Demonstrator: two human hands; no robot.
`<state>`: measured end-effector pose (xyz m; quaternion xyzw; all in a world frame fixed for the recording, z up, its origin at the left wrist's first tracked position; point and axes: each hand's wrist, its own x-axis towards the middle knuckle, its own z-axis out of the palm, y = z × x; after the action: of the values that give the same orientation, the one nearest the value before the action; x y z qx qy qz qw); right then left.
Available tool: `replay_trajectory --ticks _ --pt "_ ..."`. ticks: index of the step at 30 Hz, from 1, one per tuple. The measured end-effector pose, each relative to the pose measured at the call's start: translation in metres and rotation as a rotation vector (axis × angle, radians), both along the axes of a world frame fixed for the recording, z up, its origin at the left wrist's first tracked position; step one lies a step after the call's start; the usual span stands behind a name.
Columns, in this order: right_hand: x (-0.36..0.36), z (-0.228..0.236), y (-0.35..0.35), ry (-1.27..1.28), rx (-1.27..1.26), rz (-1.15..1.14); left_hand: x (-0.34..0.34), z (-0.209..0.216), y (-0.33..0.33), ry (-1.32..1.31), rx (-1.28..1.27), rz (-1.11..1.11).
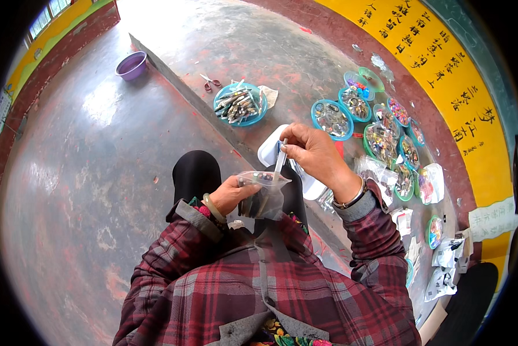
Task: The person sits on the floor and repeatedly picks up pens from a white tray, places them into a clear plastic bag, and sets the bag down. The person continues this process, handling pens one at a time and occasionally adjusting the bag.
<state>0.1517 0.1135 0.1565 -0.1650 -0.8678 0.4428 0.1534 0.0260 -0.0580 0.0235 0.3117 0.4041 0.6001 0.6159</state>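
My left hand (227,195) grips the edge of a clear plastic bag (275,203) over my lap. Several dark, slim sticks that look like pens stand inside the bag, blurred by the plastic. In my right hand (315,151), thumb and fingers pinch the top of a pale, see-through pen (280,162). It tilts slightly, and its lower end is at the bag's mouth. Beyond my knees, a round blue basket (263,108) holds a heap of pens. Partly behind my right hand lies a white plastic tray (268,151).
Red-handled scissors (212,83) lie on the floor beside the blue basket. A purple basin (132,66) stands at the far left. Several round baskets (332,136) of small colourful items cluster on the right, with plastic bags (379,174) near them. A raised strip (178,86) crosses the floor diagonally.
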Motion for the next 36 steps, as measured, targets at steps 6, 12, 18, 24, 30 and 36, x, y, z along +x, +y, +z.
replay_trajectory --ticks 6,12,18,24,30,36 --pt "0.003 0.012 -0.013 0.014 0.398 -0.070 0.003 -0.002 -0.001 0.001 -0.012 0.107" --pt "0.005 0.018 -0.021 0.099 0.420 -0.103 0.004 0.005 -0.004 0.055 -0.034 0.143" --pt "0.005 0.005 -0.001 0.074 0.161 -0.231 0.004 0.008 -0.003 -0.004 0.001 0.114" --pt "0.003 0.009 0.007 0.004 0.223 -0.283 0.003 0.000 -0.001 -0.061 0.001 0.125" --pt "0.002 0.006 0.009 0.015 0.053 -0.162 -0.001 -0.007 -0.001 -0.045 -0.019 0.070" --pt "-0.001 -0.006 0.019 -0.062 -0.074 0.034 0.004 -0.001 0.000 -0.101 -0.029 0.099"
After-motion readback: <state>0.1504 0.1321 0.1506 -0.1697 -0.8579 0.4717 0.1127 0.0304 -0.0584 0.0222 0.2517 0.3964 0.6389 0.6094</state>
